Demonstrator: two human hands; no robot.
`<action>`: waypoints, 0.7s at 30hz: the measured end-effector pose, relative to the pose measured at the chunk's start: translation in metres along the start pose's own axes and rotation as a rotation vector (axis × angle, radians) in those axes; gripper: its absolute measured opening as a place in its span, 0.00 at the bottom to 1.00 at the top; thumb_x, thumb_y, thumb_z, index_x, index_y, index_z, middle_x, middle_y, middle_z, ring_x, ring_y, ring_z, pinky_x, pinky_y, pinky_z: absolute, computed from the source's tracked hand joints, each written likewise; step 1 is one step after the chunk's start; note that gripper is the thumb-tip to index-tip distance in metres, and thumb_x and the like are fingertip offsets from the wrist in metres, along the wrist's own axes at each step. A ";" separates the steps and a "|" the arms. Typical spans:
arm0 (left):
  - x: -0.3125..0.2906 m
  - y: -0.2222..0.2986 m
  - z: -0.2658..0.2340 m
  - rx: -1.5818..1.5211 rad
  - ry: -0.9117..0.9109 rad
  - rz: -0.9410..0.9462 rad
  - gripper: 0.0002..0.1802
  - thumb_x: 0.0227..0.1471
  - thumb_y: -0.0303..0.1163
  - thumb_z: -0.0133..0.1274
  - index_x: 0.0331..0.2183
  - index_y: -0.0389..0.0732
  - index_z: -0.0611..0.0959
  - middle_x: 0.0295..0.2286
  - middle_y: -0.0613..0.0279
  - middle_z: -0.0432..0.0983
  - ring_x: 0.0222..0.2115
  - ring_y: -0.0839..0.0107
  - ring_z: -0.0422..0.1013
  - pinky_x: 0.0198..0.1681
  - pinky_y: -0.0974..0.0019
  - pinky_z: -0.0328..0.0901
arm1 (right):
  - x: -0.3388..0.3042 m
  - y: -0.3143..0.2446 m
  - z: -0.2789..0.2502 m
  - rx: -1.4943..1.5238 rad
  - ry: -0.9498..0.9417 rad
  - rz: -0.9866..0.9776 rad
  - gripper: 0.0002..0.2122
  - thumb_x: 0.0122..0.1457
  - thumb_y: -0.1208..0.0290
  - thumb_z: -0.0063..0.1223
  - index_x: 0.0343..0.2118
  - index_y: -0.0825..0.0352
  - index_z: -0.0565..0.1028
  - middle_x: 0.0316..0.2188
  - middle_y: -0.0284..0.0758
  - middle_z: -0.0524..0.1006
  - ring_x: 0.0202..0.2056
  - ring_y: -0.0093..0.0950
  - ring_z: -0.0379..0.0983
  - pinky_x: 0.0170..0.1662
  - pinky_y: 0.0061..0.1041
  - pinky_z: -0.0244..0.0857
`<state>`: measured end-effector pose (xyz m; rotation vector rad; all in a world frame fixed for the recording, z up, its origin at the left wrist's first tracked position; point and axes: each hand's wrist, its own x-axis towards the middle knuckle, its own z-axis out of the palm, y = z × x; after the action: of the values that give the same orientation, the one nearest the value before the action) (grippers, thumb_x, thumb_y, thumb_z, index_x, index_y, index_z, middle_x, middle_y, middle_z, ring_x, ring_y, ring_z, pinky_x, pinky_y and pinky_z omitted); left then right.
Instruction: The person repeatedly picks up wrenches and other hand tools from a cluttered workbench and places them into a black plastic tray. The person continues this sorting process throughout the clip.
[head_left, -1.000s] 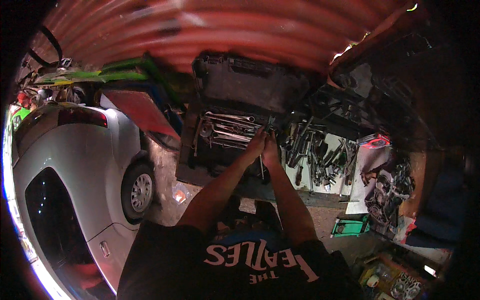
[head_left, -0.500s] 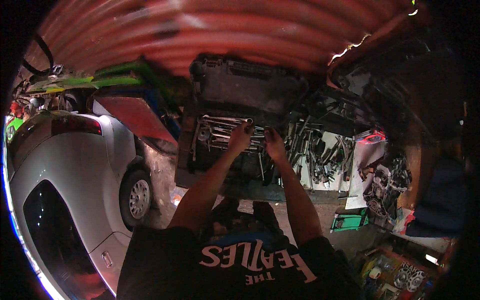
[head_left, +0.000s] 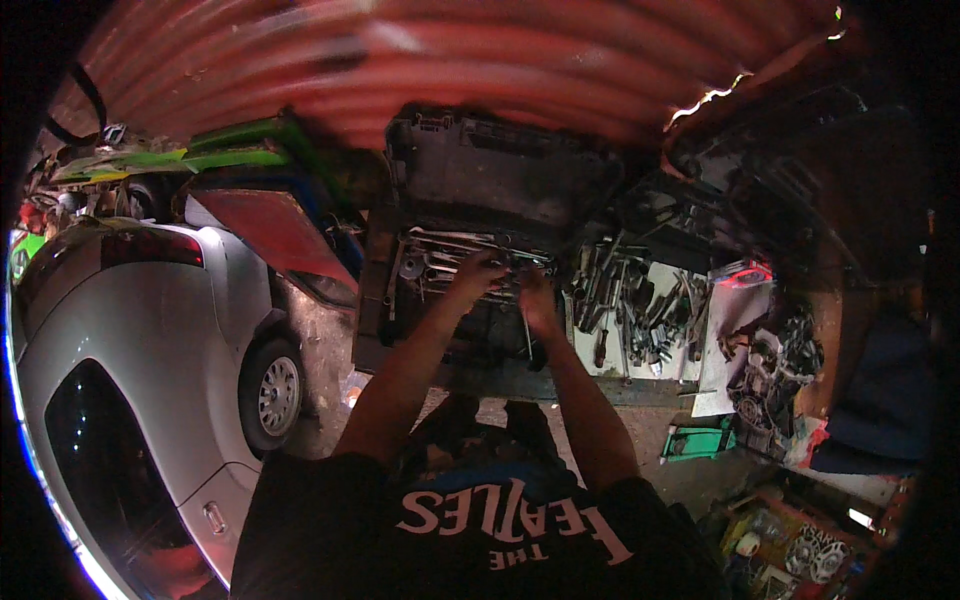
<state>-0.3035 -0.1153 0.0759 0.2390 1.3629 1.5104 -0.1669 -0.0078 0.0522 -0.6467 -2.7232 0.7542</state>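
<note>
An open black tool case (head_left: 500, 170) lies in front of me, its lid tipped back. Several silver wrenches (head_left: 440, 238) lie side by side in its tray. My left hand (head_left: 478, 274) is over the middle of them, its fingers curled together; what they hold, if anything, is too dark to make out. Close on its right, my right hand (head_left: 537, 298) is closed above the right end of the wrenches. Its fingertips point away from me and whatever is in them is hidden. A slim wrench (head_left: 527, 335) lies below that hand.
Right of the case, many loose tools and sockets (head_left: 655, 320) cover a white sheet. Greasy engine parts (head_left: 765, 385) sit farther right, with a green frame (head_left: 698, 441) below. A silver car (head_left: 170, 330) stands at left, and a red corrugated wall (head_left: 420, 60) rises behind.
Both hands have lowered slightly toward the wrenches, the right one shifting a little left. The ring end that showed above my left fingers is no longer distinct.
</note>
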 end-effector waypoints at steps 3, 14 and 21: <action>0.005 -0.006 0.013 0.015 0.067 0.118 0.19 0.45 0.28 0.58 0.42 0.37 0.76 0.33 0.59 0.76 0.33 0.69 0.73 0.33 0.65 0.69 | -0.001 -0.026 0.015 0.289 0.083 0.235 0.11 0.57 0.76 0.42 0.41 0.66 0.72 0.42 0.44 0.73 0.39 0.44 0.71 0.40 0.34 0.66; 0.020 -0.020 -0.020 0.592 0.063 0.226 0.11 0.48 0.32 0.54 0.34 0.37 0.78 0.24 0.64 0.74 0.22 0.75 0.68 0.25 0.68 0.63 | -0.003 0.010 0.007 0.411 0.232 0.349 0.09 0.56 0.70 0.47 0.36 0.69 0.74 0.32 0.44 0.76 0.34 0.39 0.73 0.36 0.33 0.65; 0.040 -0.049 0.023 0.094 0.363 0.164 0.12 0.41 0.31 0.54 0.32 0.40 0.82 0.28 0.56 0.78 0.29 0.64 0.73 0.33 0.61 0.66 | 0.011 -0.022 0.034 0.043 0.150 0.297 0.15 0.58 0.64 0.44 0.41 0.70 0.72 0.34 0.44 0.75 0.34 0.35 0.72 0.38 0.35 0.65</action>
<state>-0.2776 -0.0798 0.0247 0.1419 1.7391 1.6842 -0.1960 -0.0344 0.0368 -1.0678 -2.4976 0.7898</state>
